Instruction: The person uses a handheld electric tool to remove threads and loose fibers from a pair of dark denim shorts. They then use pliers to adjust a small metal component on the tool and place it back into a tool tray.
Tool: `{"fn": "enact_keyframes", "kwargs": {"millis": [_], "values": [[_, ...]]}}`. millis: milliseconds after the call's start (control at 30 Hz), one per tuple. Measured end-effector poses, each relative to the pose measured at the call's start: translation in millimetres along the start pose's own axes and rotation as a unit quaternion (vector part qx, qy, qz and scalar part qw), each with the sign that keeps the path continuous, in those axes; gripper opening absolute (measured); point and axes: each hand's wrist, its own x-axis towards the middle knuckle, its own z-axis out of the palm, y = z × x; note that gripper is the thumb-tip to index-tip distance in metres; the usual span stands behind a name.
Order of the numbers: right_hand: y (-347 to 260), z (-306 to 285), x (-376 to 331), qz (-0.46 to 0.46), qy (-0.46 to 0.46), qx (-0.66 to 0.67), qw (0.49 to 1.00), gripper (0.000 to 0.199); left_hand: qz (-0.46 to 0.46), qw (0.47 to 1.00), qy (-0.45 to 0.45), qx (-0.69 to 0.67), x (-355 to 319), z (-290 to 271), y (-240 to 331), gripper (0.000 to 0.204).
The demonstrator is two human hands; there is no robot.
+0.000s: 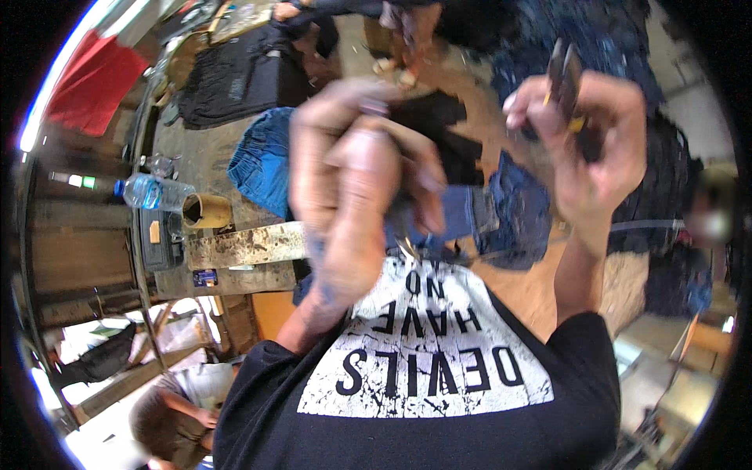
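Observation:
My left hand (pixel 356 184) is raised in front of my chest, blurred by motion, with its fingers curled inward. A dark thing with a small shiny metal end (pixel 407 249) shows below those fingers; its kind is too blurred to tell. Farther right, my right hand (pixel 607 145) is lifted and wrapped round a pair of pliers (pixel 565 74) with dark metal jaws pointing up and yellow parts near the grip. Behind and between the hands lies blue denim (pixel 458 215). To the left of my left hand, a blue denim garment with a gathered waistband (pixel 262 160) rests on the wooden table.
On the left stand a clear water bottle (pixel 153 193), a brown cup (pixel 205 211) and a worn pale plank (pixel 247 244). Black garments (pixel 243 78) lie at the far left. Dark denim (pixel 564 31) is heaped at the back. People are at the top (pixel 407 39) and lower left (pixel 184 415).

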Motion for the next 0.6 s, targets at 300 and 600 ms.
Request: {"fn": "enact_keyframes", "kwargs": {"millis": [300,600], "values": [[8.3,-71.8,-129.4,0.227,0.131,0.118,0.958,0.030,0.104,0.974,0.156,0.127,4.7,-124.1,11.8,0.031],[1.9,-44.6,-275.2,0.593,0.105,0.094,0.793,0.021,0.061,0.983,0.088,0.150,25.9,-99.5,-18.2,0.024]]}}
